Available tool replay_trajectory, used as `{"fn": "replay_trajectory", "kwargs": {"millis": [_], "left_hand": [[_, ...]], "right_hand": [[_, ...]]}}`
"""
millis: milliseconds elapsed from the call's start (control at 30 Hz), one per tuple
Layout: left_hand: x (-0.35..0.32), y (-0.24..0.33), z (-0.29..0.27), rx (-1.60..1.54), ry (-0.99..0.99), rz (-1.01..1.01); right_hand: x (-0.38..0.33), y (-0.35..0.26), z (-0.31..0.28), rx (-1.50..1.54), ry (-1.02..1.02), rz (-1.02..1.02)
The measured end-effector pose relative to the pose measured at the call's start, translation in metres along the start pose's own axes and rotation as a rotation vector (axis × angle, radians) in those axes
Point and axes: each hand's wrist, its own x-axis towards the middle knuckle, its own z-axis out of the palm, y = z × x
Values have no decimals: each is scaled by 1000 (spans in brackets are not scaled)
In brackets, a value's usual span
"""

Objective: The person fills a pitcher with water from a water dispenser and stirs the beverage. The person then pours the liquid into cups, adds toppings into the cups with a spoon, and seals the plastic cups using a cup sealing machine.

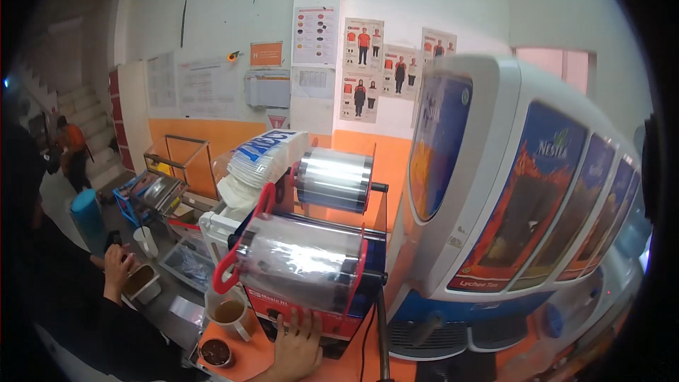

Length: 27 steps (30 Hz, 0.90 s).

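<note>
My left hand [298, 346] reaches in from the lower edge. It lies with its fingers spread on the red front panel [339, 324] of a cup sealing machine, near a dark knob, and holds nothing. The machine carries two rolls of film, a shiny silver roll [334, 178] behind and a larger clear, glossy roll [300, 262] in front, between red end discs. Just left of the hand stand a clear jug [232, 315] with brown liquid and a small cup [215, 354] of dark brown contents on an orange surface. My right hand is not in view.
A large white drink dispenser [488, 141] stands close on the right. Behind the machine lies a sleeve of stacked plastic cups [263, 163]. At left, a co-worker's hand [117, 269] is by a small dark object, above a rectangular container [143, 284]. Another person [73, 145] is near the stairs.
</note>
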Motion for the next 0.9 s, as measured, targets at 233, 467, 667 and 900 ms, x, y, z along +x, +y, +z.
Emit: {"fn": "replay_trajectory", "kwargs": {"millis": [233,467,667,900], "left_hand": [[9,17,2,9,84,37],[8,11,-11,-7,-18,-25],[4,8,-14,-64,57,5],[1,3,-14,-127,128,21]], "right_hand": [[10,25,17,255,182,-176],[41,-1,34,71,393,146],[53,17,49,21,344,-89],[111,36,55,-263,418,-25]]}}
